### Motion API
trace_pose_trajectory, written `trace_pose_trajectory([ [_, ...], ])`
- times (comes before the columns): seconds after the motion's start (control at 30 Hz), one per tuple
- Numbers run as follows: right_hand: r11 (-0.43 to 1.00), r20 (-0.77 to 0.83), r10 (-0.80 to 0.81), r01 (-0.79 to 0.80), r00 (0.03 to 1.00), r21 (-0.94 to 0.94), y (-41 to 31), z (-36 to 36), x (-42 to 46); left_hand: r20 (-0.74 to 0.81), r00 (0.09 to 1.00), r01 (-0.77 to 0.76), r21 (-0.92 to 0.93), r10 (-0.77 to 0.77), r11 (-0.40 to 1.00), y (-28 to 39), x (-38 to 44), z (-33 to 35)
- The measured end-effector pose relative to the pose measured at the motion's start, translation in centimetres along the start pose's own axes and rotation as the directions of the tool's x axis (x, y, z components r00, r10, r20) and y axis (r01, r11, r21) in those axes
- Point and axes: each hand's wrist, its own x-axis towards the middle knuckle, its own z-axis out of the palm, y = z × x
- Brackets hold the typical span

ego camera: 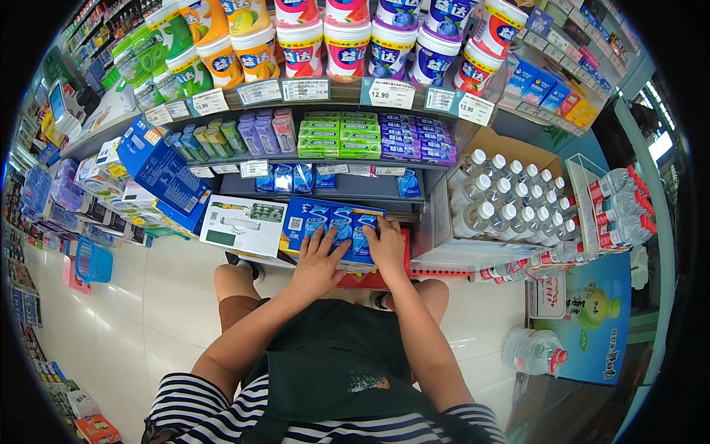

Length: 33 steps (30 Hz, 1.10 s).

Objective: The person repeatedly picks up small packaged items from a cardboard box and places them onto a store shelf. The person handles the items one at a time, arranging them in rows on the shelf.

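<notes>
Directly before me, several blue foil packets (340,217) lie in a row on a blue carton (295,213). My left hand (319,269) rests across the left and middle packets, fingers spread. At the right end of the row, my right hand (387,248) touches another blue packet (364,235), its thumb on the face and its fingertips by the carton's edge. Whether those fingers grip it is hard to tell. A white box (243,226) adjoins the carton on the left. Similar blue packets (284,176) sit on the low shelf behind.
Gum tubs (299,51) line the upper shelf, with gum packs (339,135) below. An opened box of clear bottles (502,194) stands at right. A tilted blue carton (163,169) leans at left. A blue basket (93,260) and a large water jug (532,351) are on the floor.
</notes>
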Motion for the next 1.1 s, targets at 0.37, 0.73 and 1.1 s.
trace_pose_trajectory([
  [0.37, 0.965, -0.238, -0.037, -0.028, 0.971, -0.261, 3.2, -3.5, 7.0, -0.146, 0.989, -0.056, -0.414, -0.006, 0.908, 1.8, 3.2, -1.8],
  [0.73, 0.945, -0.187, -0.008, -0.054, 0.982, -0.323, 5.0, -2.4, 10.0, -0.045, 0.999, -0.038, -0.562, 0.015, 0.827, 2.7, 4.4, 0.3],
  [1.1, 0.98, -0.155, -0.041, 0.07, 0.987, 0.185, -1.0, -4.0, -2.7, 0.087, 0.964, 0.186, -0.895, -0.251, 0.406, 0.8, 5.0, 2.5],
])
